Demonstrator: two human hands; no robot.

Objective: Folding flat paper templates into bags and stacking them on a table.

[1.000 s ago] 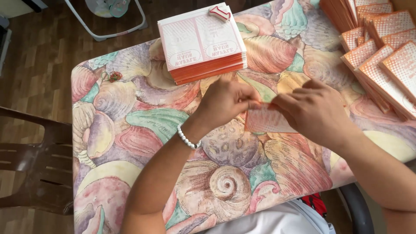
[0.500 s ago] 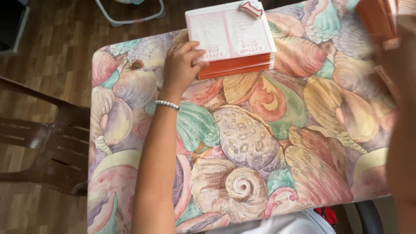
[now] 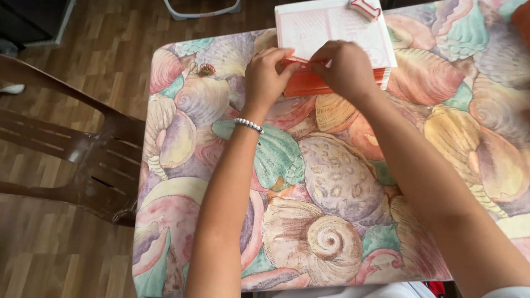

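A thick stack of flat orange-and-white printed sheets (image 3: 331, 27) lies at the far edge of a table covered in a seashell-pattern cloth (image 3: 331, 182). My left hand (image 3: 268, 74), with a bead bracelet on the wrist, grips the stack's near left corner. My right hand (image 3: 345, 69) rests on the stack's near edge, fingers pinching at the top sheets beside the left hand. A small red-and-white object (image 3: 365, 6) sits on top of the stack at its far right.
A brown plastic chair (image 3: 66, 160) stands at the table's left on a wooden floor. A tiny red item (image 3: 206, 69) lies on the cloth left of my left hand. An orange thing (image 3: 521, 16) shows at the top right corner.
The folded sheet held over the table's middle a second ago is gone from my hands. Both hands have moved to the stack, left first, then right. The view has shifted left.
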